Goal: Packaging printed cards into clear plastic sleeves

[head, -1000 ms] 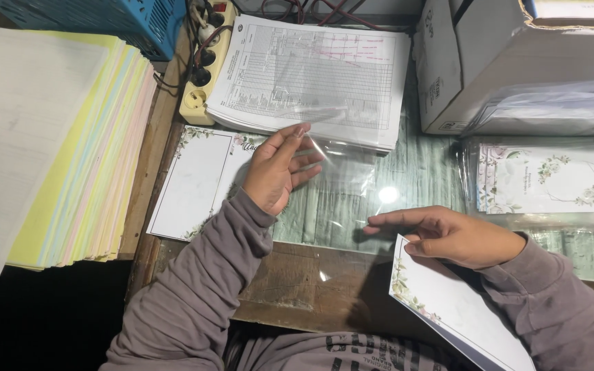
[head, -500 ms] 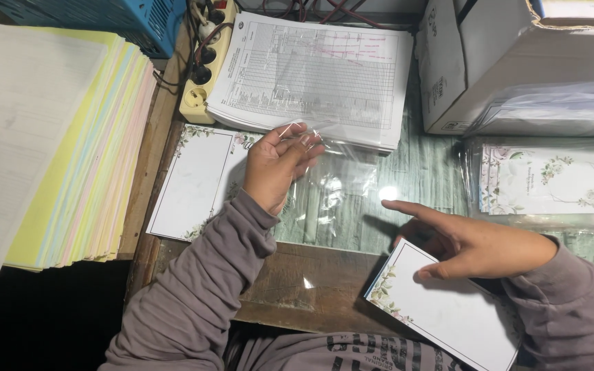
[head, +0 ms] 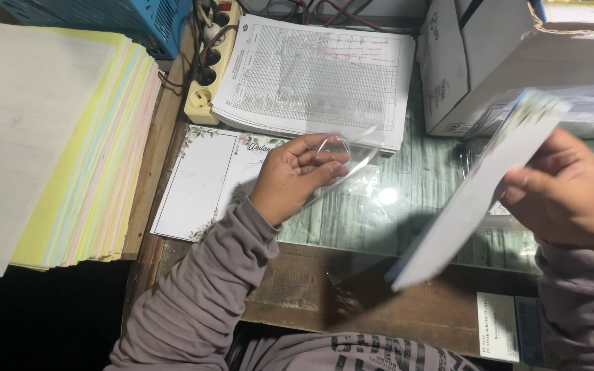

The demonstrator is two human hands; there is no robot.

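Just below the white printed form sheet with a grid table (head: 317,79), left hand (head: 297,177) pinches a clear thin plastic sleeve (head: 352,168), fingers curled shut on its near edge; sleeve hangs over the pale green glass-topped desk surface (head: 414,199), its far end touching the lower edge of the form sheet. Right of the form sheet and lower, right hand (head: 565,196) grips a stack of white floral-bordered cards (head: 476,192), fingers closed round its far-right end; stack tilted, edge-on, blurred, lifted clear of the desk, lower corner out over the brown wooden desk front (head: 297,288). Hands well apart. Below-left of the form sheet, a flat white card with leafy border (head: 197,182) lies on the desk, partly under the left wrist. Just left of the form sheet, a cream power strip with black plugs (head: 211,65). Further left, a thick stack of white, yellow and pink paper (head: 56,144). Above-left of the form sheet, a blue plastic crate (head: 125,17). Right of the form sheet, touching or nearly so, a grey cardboard box (head: 489,55). Both sleeves grey-mauve knit (head: 201,302).
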